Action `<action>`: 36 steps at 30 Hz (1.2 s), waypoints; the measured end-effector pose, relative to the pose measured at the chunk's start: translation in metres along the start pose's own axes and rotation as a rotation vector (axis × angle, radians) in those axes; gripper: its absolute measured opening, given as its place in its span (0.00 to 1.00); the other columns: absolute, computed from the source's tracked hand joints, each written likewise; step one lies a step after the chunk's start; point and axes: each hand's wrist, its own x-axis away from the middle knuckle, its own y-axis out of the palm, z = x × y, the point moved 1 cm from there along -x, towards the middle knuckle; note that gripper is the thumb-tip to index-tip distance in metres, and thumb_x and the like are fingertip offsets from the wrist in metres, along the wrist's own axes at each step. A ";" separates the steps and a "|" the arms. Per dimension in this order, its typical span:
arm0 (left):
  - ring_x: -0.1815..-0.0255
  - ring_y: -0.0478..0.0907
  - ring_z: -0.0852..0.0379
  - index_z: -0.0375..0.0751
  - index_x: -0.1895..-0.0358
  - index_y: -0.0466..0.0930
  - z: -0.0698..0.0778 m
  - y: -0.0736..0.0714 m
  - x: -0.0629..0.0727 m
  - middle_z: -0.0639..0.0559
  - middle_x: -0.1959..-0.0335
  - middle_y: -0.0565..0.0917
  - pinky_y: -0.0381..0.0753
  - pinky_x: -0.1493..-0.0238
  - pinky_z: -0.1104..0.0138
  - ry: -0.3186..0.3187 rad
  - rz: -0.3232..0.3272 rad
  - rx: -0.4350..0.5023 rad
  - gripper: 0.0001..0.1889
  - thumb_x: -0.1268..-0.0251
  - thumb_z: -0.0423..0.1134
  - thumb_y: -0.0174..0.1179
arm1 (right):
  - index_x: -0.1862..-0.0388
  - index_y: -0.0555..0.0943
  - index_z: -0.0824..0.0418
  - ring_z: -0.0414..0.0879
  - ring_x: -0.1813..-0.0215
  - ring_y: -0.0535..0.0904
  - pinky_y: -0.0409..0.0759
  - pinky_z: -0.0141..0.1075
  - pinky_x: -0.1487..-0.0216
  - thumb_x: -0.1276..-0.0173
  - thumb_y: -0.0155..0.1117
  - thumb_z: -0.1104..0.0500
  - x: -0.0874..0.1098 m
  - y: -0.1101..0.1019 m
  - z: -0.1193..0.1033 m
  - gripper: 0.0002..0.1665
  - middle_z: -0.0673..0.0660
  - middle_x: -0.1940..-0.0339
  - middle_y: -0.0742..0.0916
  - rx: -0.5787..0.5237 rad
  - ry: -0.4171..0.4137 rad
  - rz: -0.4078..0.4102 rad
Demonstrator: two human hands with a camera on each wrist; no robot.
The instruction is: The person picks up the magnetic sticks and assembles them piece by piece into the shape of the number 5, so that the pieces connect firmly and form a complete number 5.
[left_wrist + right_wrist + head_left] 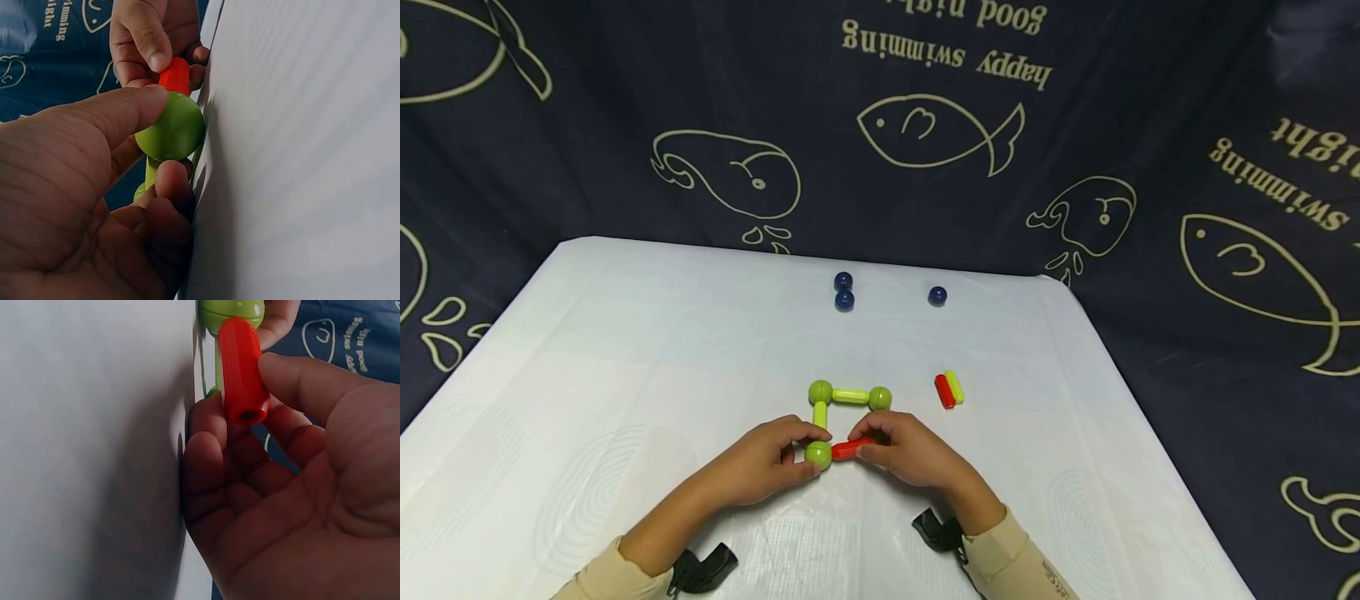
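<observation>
My left hand (756, 468) holds a green ball (817, 455) between thumb and fingers, low over the white table. Pinched in my right hand (913, 450) is a red ribbed rod (845, 451), one end meeting that ball. The right wrist view shows a hole in the free end of the red rod (245, 375). From the held ball, a yellow-green rod (820, 414) runs back to a second green ball (821, 391). Another yellow-green rod (851, 396) links this one to a third green ball (880, 398), just beyond my right fingers.
Two dark blue balls (844, 300) sit together near the far edge of the white table (700, 333), with another blue ball (937, 296) to their right. A loose red rod (944, 391) and yellow-green rod (955, 387) lie side by side, right of the joined pieces.
</observation>
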 end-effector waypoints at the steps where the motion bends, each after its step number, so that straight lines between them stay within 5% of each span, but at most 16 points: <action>1: 0.71 0.70 0.65 0.46 0.44 0.81 0.000 0.000 0.000 0.57 0.59 0.77 0.72 0.69 0.69 0.001 0.001 -0.001 0.17 0.35 0.43 0.67 | 0.58 0.84 0.51 0.41 0.62 0.75 0.74 0.34 0.59 0.30 0.66 0.62 0.000 0.000 0.000 0.06 0.43 0.66 0.83 0.003 -0.001 0.000; 9: 0.72 0.70 0.65 0.46 0.44 0.81 -0.002 0.001 0.000 0.57 0.59 0.77 0.73 0.69 0.69 0.020 0.001 0.004 0.18 0.35 0.42 0.67 | 0.54 0.84 0.55 0.42 0.61 0.77 0.76 0.35 0.56 0.30 0.66 0.60 -0.001 -0.009 0.000 0.07 0.45 0.64 0.83 0.025 -0.004 0.014; 18: 0.71 0.70 0.65 0.46 0.43 0.81 -0.001 0.000 0.000 0.57 0.59 0.77 0.73 0.68 0.69 0.016 -0.006 -0.005 0.17 0.35 0.42 0.67 | 0.52 0.84 0.58 0.44 0.54 0.78 0.77 0.42 0.52 0.29 0.64 0.62 -0.010 -0.050 -0.007 0.09 0.49 0.56 0.85 0.101 0.006 0.132; 27: 0.70 0.70 0.65 0.47 0.43 0.81 -0.001 0.000 0.001 0.58 0.58 0.76 0.73 0.68 0.69 -0.001 -0.011 -0.012 0.18 0.35 0.43 0.67 | 0.48 0.83 0.61 0.50 0.51 0.78 0.77 0.44 0.54 0.28 0.62 0.59 -0.043 -0.091 0.004 0.13 0.56 0.50 0.85 0.153 0.075 0.229; 36: 0.71 0.70 0.65 0.48 0.43 0.81 -0.001 0.000 0.001 0.58 0.58 0.77 0.72 0.68 0.69 -0.001 -0.007 -0.003 0.18 0.35 0.43 0.67 | 0.46 0.82 0.62 0.49 0.51 0.79 0.78 0.42 0.56 0.27 0.62 0.56 -0.087 -0.101 -0.003 0.15 0.55 0.48 0.83 0.196 0.080 0.201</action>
